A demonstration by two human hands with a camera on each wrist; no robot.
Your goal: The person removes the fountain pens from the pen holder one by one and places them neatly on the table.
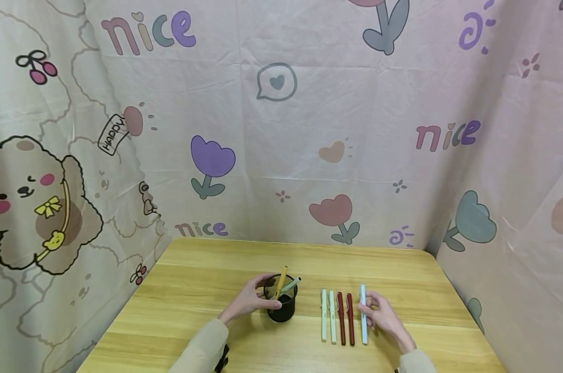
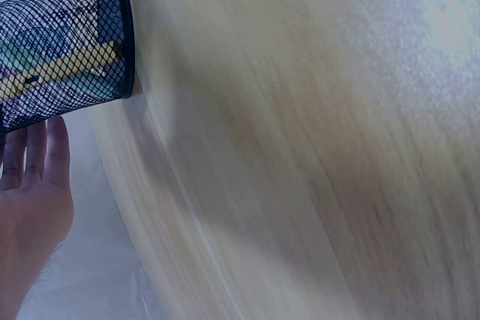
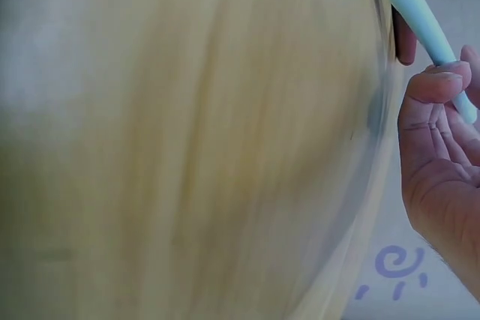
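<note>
My left hand (image 1: 250,299) holds a black mesh pen holder (image 1: 281,314), its thumb across the near side and its fingers round the far side. The holder stands upright with a yellow pen (image 1: 282,280) and a light green pen (image 1: 291,284) leaning in it. In the left wrist view, the mesh wall (image 2: 52,103) shows the yellow pen through it. My right hand (image 1: 383,314) pinches a light blue pen (image 1: 363,321) between thumb and fingers; one end points outward in the right wrist view. Left of it lie two dark red pens (image 1: 350,320) and two pale green pens (image 1: 332,317).
Both hands work over a wooden table (image 1: 206,274). The four pens lie side by side between the pen holder and my right hand. A printed cloth (image 1: 272,134) hangs behind the table and along both sides.
</note>
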